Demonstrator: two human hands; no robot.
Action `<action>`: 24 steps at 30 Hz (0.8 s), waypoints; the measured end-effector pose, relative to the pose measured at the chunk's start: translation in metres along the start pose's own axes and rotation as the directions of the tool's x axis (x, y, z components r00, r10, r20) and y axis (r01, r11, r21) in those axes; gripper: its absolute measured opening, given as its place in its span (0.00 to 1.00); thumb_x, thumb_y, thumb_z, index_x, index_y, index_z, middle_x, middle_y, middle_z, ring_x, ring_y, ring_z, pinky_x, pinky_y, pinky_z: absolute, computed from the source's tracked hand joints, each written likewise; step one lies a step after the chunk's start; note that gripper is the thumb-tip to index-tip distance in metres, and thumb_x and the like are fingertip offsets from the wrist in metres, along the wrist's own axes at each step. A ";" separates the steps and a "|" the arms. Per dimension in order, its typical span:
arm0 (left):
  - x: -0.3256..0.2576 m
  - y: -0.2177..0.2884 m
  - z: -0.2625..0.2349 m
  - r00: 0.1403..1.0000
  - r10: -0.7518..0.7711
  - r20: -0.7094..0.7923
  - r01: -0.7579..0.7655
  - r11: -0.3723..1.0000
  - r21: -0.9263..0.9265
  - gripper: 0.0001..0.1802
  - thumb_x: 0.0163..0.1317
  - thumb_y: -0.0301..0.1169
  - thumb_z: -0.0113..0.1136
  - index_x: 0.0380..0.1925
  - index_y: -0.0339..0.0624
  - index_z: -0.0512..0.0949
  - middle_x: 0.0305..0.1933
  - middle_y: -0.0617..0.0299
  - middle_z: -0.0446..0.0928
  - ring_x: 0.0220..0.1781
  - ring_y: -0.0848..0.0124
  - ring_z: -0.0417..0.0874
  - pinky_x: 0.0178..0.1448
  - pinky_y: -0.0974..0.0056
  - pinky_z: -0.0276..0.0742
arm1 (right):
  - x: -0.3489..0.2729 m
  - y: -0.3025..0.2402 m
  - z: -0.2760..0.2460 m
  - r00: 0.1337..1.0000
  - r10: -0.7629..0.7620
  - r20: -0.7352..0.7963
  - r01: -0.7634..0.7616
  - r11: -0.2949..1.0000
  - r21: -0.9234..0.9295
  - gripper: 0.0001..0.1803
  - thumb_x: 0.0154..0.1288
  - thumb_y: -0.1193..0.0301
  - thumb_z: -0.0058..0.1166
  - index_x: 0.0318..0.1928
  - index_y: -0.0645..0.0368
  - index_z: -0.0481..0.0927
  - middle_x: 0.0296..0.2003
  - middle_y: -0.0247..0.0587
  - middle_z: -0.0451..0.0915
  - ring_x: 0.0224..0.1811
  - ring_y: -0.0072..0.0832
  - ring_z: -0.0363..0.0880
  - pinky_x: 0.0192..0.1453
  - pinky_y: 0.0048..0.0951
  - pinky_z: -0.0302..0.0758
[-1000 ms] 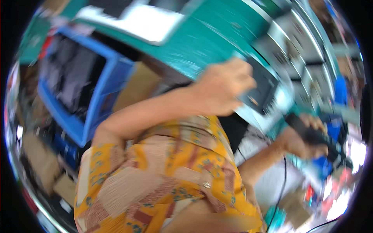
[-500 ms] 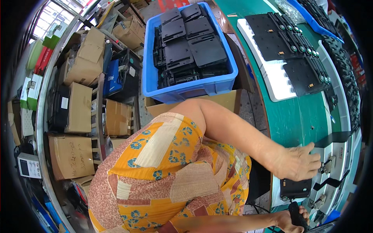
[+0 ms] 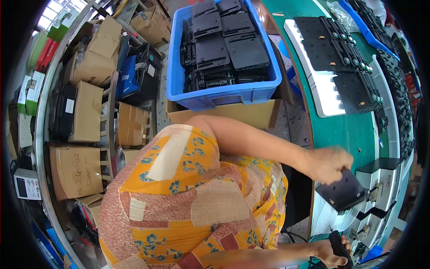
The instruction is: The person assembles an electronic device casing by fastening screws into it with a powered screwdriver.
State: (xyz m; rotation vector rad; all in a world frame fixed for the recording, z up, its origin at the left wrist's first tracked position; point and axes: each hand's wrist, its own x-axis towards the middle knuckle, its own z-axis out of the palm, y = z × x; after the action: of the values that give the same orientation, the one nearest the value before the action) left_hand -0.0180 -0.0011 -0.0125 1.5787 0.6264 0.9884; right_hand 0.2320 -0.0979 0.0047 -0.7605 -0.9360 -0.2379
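Note:
My left hand (image 3: 330, 165), blurred by motion, is closed on one edge of a black plastic panel (image 3: 341, 192). The panel is tilted over a white work surface (image 3: 329, 219) beside a silver metal fixture (image 3: 380, 197) with clamps. Below it, my right hand (image 3: 333, 253) is wrapped around the black grip of a screwdriver (image 3: 339, 246). The screwdriver's thin tip is apart from the panel.
A blue bin (image 3: 224, 96) full of black panels stands on a cardboard box. On the green bench (image 3: 331, 134), more black panels (image 3: 354, 92) lie on a white tray (image 3: 322, 105). Cardboard boxes (image 3: 74, 172) fill a rack on the left.
My left hand has taken hold of the black panel and raised it off the white surface, turning it. My right hand still holds the screwdriver, and the view has shifted slightly.

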 end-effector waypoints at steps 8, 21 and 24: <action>-0.154 0.042 -0.103 0.709 -0.381 -0.594 0.183 0.912 -0.367 0.11 0.68 0.26 0.60 0.47 0.32 0.77 0.33 0.52 0.83 0.30 0.68 0.87 0.35 0.66 0.87 | 0.001 -0.005 0.010 0.995 0.077 -0.069 -0.076 0.997 0.017 0.27 0.82 0.51 0.44 0.31 0.59 0.78 0.20 0.38 0.77 0.13 0.29 0.73 0.15 0.28 0.72; -0.278 0.016 -0.198 -0.008 -0.426 -0.905 -0.233 0.880 -0.413 0.05 0.69 0.18 0.53 0.40 0.23 0.69 0.45 0.41 0.77 0.48 0.51 0.86 0.55 0.51 0.90 | 0.000 -0.004 0.017 0.997 -0.058 -0.047 0.053 0.994 -0.095 0.30 0.83 0.52 0.40 0.24 0.57 0.75 0.14 0.34 0.73 0.10 0.27 0.68 0.13 0.29 0.69; -0.282 0.000 -0.212 -0.060 -0.472 -0.880 -0.292 0.851 -0.436 0.06 0.69 0.15 0.51 0.42 0.21 0.68 0.48 0.38 0.75 0.49 0.49 0.85 0.56 0.48 0.90 | 0.000 0.000 0.011 0.995 -0.064 -0.079 0.057 0.995 -0.086 0.31 0.84 0.52 0.40 0.23 0.57 0.75 0.12 0.33 0.71 0.09 0.27 0.67 0.12 0.29 0.68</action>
State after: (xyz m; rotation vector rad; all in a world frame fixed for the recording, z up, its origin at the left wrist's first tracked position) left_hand -0.3422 -0.1220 -0.0802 -0.1163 1.3042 2.0051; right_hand 0.2251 -0.0904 0.0083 -0.7941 -0.8770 -0.3609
